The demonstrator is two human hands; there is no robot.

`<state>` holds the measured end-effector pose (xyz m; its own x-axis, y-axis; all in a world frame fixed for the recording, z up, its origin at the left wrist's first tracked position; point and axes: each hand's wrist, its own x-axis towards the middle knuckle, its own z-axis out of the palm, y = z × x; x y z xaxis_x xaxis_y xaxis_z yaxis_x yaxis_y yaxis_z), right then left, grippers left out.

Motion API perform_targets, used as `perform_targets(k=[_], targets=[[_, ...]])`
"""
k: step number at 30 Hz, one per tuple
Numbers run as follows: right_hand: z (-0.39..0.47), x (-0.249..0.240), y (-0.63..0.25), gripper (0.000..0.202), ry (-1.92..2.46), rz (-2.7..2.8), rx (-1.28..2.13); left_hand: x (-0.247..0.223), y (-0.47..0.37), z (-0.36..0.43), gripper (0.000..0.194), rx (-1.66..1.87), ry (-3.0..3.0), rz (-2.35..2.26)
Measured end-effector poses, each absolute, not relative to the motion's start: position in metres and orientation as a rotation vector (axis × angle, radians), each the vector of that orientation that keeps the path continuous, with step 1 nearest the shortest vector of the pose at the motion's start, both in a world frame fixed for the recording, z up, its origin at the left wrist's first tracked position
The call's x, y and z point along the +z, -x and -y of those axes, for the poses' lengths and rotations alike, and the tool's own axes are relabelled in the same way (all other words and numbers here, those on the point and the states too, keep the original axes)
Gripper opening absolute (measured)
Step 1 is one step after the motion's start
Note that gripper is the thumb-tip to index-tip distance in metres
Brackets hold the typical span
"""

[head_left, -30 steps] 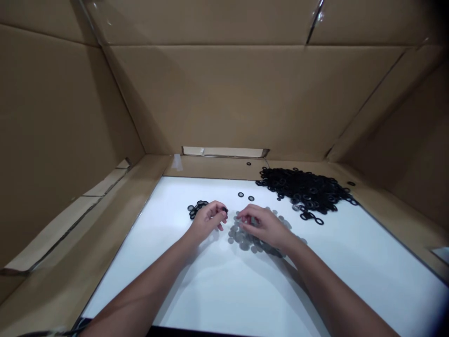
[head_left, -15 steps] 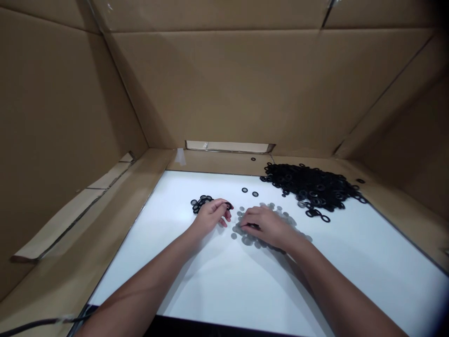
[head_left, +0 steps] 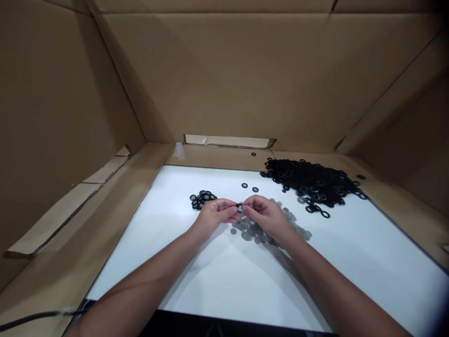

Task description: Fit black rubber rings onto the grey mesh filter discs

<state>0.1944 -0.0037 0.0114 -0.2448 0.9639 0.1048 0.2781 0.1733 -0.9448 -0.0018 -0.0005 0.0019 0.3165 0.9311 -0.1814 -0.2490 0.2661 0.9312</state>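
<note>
Over the white table (head_left: 210, 285), our left hand (head_left: 214, 212) and right hand (head_left: 268, 216) pinch a small black ring (head_left: 239, 205) between fingertips, near loose grey discs (head_left: 257, 232). Beside our left hand we see clustered ringed discs (head_left: 202, 200); farther right, heaped black rings (head_left: 308, 180); beyond, plain brown cardboard walls (head_left: 224, 79).

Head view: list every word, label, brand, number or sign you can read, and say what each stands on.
None: no readable text on the cardboard, white board, tape or cable.
Black rings and grey discs: too small to tell whether they bear marks.
Ring between the left hand and right hand: also too small to tell.
</note>
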Motion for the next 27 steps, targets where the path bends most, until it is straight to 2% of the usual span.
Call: perform_targets(k=[6, 12, 19, 27], targets=[[0.001, 0.008, -0.191, 0.015, 1.19, 1.623, 1.0, 0.008, -0.001, 0.005, 0.041, 0.982, -0.935, -0.826], [0.006, 0.016, -0.188, 0.022, 1.217, 1.643, 1.037, 0.011, 0.0, 0.008, 0.038, 1.02, -0.987, -0.834], [0.007, 0.015, -0.186, 0.017, 1.204, 1.686, 0.919, 0.007, -0.001, 0.005, 0.036, 1.053, -0.996, -0.818], [0.009, 0.02, -0.183, 0.02, 1.198, 1.645, 0.975, 0.002, 0.001, 0.004, 0.03, 1.086, -1.059, -0.774]])
